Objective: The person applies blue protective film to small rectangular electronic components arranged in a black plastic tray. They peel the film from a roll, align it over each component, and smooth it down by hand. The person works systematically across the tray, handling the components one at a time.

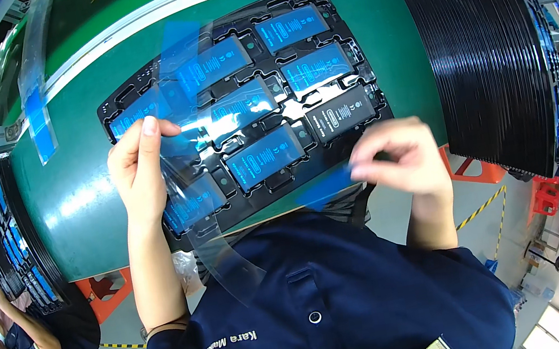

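Observation:
A black moulded tray [227,215] lies on the green table, holding several flat battery cells under blue film. One dark grey battery [339,114] at the tray's right side has no blue film on it. My left hand [139,167] is closed in a pinch on a long clear film strip [225,267] with blue ends, which hangs across the tray's left part and down its near edge. My right hand [397,156], slightly blurred, is closed in a pinch at the tray's near right corner. A piece of blue film [329,188] hangs from its fingertips.
A tall stack of black trays [479,48] stands on the right. More trays with blue-covered cells [15,238] are stacked at the left, where another person [39,344] sits. Clear tape with a blue end [40,125] hangs at the far left. A metal rail [194,2] runs along the back.

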Action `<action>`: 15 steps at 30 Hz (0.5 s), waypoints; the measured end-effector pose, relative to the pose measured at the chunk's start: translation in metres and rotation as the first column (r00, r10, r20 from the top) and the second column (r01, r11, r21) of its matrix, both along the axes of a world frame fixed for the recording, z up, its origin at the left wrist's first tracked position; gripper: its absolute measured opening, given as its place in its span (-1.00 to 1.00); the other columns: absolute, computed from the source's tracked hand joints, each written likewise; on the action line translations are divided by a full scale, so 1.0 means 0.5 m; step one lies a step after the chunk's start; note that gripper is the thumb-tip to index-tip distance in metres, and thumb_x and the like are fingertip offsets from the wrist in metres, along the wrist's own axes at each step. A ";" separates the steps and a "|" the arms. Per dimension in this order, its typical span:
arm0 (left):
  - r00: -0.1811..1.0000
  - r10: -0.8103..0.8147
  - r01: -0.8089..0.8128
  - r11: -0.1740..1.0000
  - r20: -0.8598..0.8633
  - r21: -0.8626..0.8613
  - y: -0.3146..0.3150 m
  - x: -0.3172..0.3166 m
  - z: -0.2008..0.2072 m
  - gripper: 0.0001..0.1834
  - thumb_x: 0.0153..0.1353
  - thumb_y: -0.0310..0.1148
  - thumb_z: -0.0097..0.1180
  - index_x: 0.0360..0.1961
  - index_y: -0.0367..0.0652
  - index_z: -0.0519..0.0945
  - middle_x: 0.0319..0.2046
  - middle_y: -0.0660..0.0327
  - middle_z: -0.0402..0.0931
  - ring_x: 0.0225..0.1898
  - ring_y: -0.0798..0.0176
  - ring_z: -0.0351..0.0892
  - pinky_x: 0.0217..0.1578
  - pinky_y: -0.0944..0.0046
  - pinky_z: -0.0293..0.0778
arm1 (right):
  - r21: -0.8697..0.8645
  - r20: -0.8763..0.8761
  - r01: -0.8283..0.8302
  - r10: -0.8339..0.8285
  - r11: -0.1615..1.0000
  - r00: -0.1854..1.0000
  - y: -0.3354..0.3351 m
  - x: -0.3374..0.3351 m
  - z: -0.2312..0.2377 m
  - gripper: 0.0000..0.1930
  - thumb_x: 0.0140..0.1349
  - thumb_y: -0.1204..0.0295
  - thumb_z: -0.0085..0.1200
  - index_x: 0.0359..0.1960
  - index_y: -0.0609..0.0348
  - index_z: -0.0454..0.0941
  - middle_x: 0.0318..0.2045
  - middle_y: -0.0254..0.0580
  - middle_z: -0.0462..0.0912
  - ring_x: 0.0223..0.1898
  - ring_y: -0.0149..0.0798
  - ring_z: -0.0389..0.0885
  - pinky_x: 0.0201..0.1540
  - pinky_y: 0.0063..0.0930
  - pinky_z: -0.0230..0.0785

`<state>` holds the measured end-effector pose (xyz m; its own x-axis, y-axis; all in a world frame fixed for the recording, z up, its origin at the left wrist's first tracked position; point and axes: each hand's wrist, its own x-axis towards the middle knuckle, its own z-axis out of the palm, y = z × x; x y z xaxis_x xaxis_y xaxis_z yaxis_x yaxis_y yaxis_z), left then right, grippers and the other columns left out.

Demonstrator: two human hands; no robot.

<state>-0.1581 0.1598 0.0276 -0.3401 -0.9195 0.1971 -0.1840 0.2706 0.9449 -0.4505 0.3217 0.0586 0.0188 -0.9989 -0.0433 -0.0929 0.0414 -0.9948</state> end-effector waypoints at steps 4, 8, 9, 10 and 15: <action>1.000 -0.012 0.012 1.000 -0.002 0.020 -0.002 -0.004 0.001 -0.66 0.36 -0.29 -0.01 -0.46 -0.32 0.61 -0.55 0.31 0.53 -0.51 0.52 0.28 -0.43 0.44 0.17 | 0.088 0.085 0.427 -0.434 0.900 0.897 -0.016 -0.030 -0.039 -0.80 0.07 0.69 0.25 -0.25 0.32 0.59 -0.38 -0.24 0.67 -0.37 -0.51 0.62 -0.31 -0.70 0.45; 1.000 -0.012 0.012 1.000 -0.003 0.015 -0.001 -0.004 0.000 -0.66 0.36 -0.30 -0.01 -0.46 -0.32 0.61 -0.56 0.32 0.52 -0.51 0.53 0.27 -0.44 0.44 0.16 | 0.093 0.079 0.453 -0.461 0.886 0.884 -0.020 -0.043 -0.050 -0.81 0.06 0.68 0.26 -0.26 0.32 0.60 -0.40 -0.24 0.68 -0.39 -0.51 0.62 -0.32 -0.71 0.46; 1.000 -0.011 0.011 1.000 -0.007 0.008 0.000 -0.004 0.000 -0.66 0.36 -0.30 -0.01 -0.46 -0.32 0.61 -0.56 0.32 0.51 -0.51 0.53 0.26 -0.45 0.44 0.15 | 0.092 0.075 0.456 -0.462 0.885 0.884 -0.020 -0.042 -0.051 -0.81 0.06 0.68 0.27 -0.26 0.32 0.61 -0.41 -0.24 0.68 -0.39 -0.51 0.62 -0.32 -0.71 0.46; 1.000 -0.011 0.011 1.000 0.001 0.007 0.000 -0.004 0.001 -0.66 0.36 -0.30 -0.01 -0.46 -0.32 0.61 -0.57 0.32 0.51 -0.52 0.53 0.26 -0.45 0.44 0.15 | 0.089 0.069 0.459 -0.465 0.884 0.883 -0.021 -0.042 -0.052 -0.81 0.06 0.68 0.27 -0.26 0.32 0.61 -0.41 -0.24 0.68 -0.40 -0.51 0.62 -0.33 -0.71 0.46; 1.000 -0.011 0.011 1.000 0.022 0.016 -0.002 -0.002 0.003 -0.67 0.36 -0.32 -0.01 -0.47 -0.33 0.61 -0.58 0.33 0.49 -0.52 0.53 0.24 -0.46 0.44 0.14 | 0.087 0.060 0.450 -0.456 0.889 0.888 -0.024 -0.045 -0.054 -0.81 0.05 0.68 0.28 -0.27 0.32 0.61 -0.41 -0.24 0.68 -0.39 -0.52 0.62 -0.32 -0.71 0.45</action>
